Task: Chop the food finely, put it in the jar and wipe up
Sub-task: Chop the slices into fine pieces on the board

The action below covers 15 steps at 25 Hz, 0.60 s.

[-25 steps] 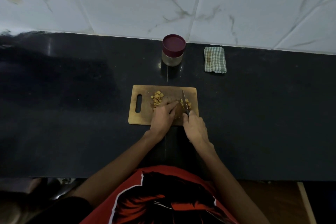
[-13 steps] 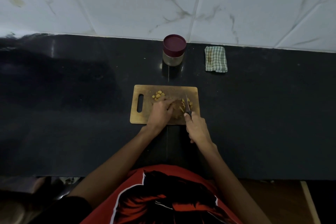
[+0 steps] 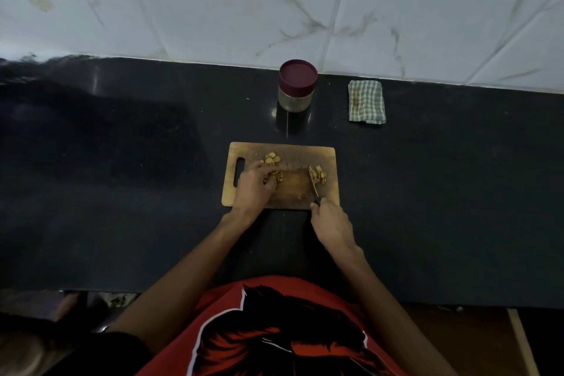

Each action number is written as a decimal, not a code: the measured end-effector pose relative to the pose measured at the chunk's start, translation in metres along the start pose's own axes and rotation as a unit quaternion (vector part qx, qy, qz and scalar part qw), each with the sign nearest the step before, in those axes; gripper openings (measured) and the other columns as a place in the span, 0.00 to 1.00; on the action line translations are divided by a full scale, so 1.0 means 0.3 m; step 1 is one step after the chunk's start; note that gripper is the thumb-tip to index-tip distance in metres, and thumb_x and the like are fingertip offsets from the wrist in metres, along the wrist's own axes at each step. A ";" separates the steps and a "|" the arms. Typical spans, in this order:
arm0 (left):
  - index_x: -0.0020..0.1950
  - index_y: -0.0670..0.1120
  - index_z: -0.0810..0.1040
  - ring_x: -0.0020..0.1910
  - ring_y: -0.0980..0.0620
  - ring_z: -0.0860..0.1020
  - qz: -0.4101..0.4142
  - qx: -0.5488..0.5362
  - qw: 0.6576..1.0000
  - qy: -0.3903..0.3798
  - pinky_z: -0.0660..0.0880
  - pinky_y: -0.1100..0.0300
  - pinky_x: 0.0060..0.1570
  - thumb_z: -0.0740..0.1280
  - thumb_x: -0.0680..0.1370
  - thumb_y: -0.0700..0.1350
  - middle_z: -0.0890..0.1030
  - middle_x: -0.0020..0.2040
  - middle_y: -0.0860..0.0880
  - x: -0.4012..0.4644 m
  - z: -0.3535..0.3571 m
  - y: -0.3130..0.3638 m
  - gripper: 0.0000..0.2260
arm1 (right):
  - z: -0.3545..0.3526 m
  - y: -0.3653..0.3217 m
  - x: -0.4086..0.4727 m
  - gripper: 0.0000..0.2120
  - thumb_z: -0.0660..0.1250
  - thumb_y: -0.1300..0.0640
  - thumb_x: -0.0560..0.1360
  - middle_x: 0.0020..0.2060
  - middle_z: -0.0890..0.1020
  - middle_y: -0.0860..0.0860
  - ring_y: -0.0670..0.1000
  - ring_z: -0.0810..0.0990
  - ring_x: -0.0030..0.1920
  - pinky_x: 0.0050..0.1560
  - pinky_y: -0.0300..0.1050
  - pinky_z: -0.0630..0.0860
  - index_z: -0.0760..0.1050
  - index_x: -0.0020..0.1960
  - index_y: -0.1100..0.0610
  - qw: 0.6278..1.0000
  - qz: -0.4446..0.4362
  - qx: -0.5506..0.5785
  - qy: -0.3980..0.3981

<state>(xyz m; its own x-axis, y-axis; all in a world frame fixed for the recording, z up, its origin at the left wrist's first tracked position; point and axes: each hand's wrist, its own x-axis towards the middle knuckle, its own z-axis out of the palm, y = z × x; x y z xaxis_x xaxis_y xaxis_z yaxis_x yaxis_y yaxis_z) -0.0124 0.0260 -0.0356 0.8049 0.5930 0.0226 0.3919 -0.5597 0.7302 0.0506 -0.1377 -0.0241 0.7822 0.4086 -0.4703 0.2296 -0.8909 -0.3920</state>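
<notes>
Wooden board [image 3: 293,156]: the right hand [image 3: 331,224], gripping the knife [image 3: 313,183], has drawn back nearer the edge; the left hand [image 3: 254,188] curls over nuts [image 3: 271,159]. Chopping continues; jar [image 3: 296,85] remains lidded behind.

Black stone counter [image 3: 122,192] under white tiles; bearing a wooden cutting board [image 3: 293,192], lidded jar [image 3: 296,85], folded checked cloth [image 3: 366,102].

Black counter [image 3: 122,192] — white marble tiles [image 3: 213,3]
</notes>
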 end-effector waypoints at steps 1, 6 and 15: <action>0.59 0.43 0.80 0.50 0.55 0.76 0.001 -0.004 1.000 0.000 0.75 0.62 0.53 0.65 0.76 0.36 0.77 0.57 0.47 -0.001 -0.003 -0.003 0.12 | -0.006 0.007 0.002 0.14 0.54 0.50 0.84 0.51 0.80 0.55 0.56 0.80 0.52 0.51 0.55 0.77 0.72 0.58 0.57 1.000 0.006 0.004 0.002; 0.58 0.42 0.80 0.47 0.56 0.77 -0.030 -0.016 0.999 0.025 0.72 0.71 0.49 0.66 0.76 0.36 0.78 0.56 0.47 -0.005 -0.026 -0.016 0.12 | -0.007 -0.007 -0.008 0.15 0.54 0.49 0.84 0.51 0.78 0.54 0.56 0.79 0.51 0.50 0.54 0.78 0.72 0.60 0.57 1.000 -0.013 0.023 -0.008; 0.51 0.45 0.82 0.42 0.60 0.75 -0.055 -0.019 0.998 0.026 0.73 0.70 0.44 0.70 0.75 0.44 0.78 0.48 0.51 -0.068 -0.023 -0.052 0.06 | 0.014 -0.029 0.017 0.14 0.54 0.48 0.84 0.42 0.72 0.50 0.57 0.80 0.49 0.50 0.60 0.80 0.70 0.56 0.57 0.999 -0.009 0.043 -0.024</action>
<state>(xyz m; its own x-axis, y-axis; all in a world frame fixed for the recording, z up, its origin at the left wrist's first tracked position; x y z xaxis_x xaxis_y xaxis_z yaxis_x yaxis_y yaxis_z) -0.0380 0.0267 -0.0427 0.7338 0.6790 -0.0247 0.4587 -0.4682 0.7552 0.0503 -0.1269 -0.0263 0.7497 0.4352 -0.4986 0.1912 -0.8636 -0.4665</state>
